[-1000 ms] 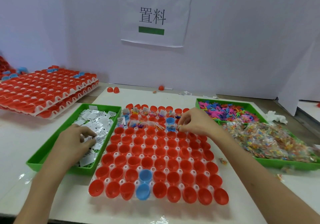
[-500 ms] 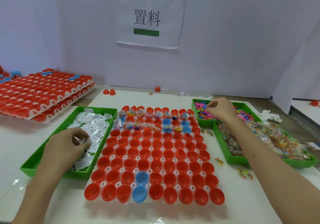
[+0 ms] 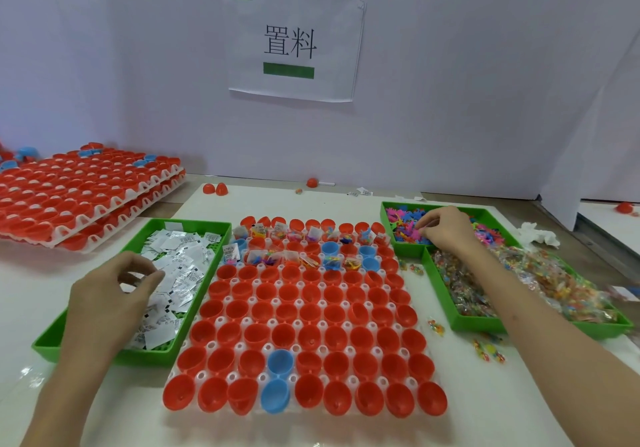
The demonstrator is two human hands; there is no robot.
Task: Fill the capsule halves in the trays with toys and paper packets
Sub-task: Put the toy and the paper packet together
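Pinching with thumb and forefinger, the grip of the right hand [image 3: 446, 230] is closing on one of the loose toys [image 3: 403, 230] at the far end of the right green bin [image 3: 408, 251]; a second ago that hand was working over the far, partly filled rows of the tray [image 3: 202, 375], and half a second ago it was already arriving at the bin, so one drop appears to be done and the next toy is being fetched; the left hand [image 3: 110, 294] is staying over the paper packets [image 3: 180, 266] in the left green bin [image 3: 149, 356], its grip curled, though I cannot tell whether a packet is sitting between the fingers; the tray is lying on the tabletop [image 3: 311, 200] between the two bins, its long axis running away from the person toward the back wall; the capsule halves [image 3: 311, 311] are sitting with open mouths facing up, those in the nearest row tipping slightly toward the person; only the farthest rows are holding toys and packets, so the filling is looking early and is advancing toward the near edge.
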